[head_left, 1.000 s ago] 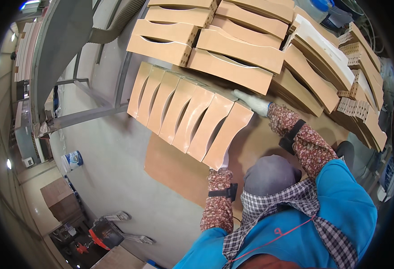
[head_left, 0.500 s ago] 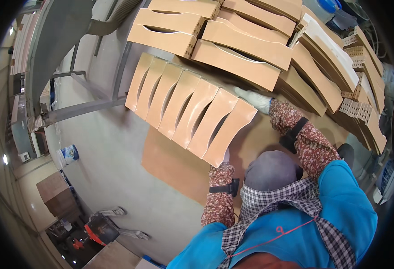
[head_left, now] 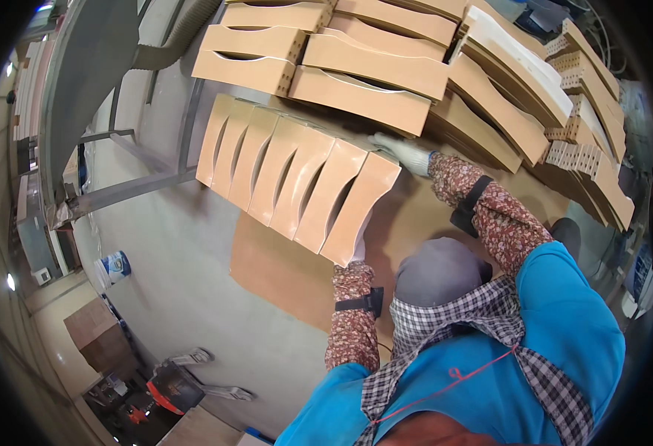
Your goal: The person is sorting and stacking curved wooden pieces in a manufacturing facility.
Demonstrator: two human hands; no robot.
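– Where to find the row of curved panels (head_left: pixel 297 181)?
– Just beside the panel stack (head_left: pixel 371 63).
– Right hand (head_left: pixel 410 156)?
– Touching the row's stack-facing side, fingers nearly straight.
– Left hand (head_left: pixel 358 253)?
– Farther from the stack, mostly hidden; impossible to tell spread or grip.

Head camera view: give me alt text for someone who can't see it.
A person's white-gloved right hand and mostly hidden left hand are at opposite ends of the rightmost panel in a row of curved tan panels. Stacks of similar pieces stand beyond.
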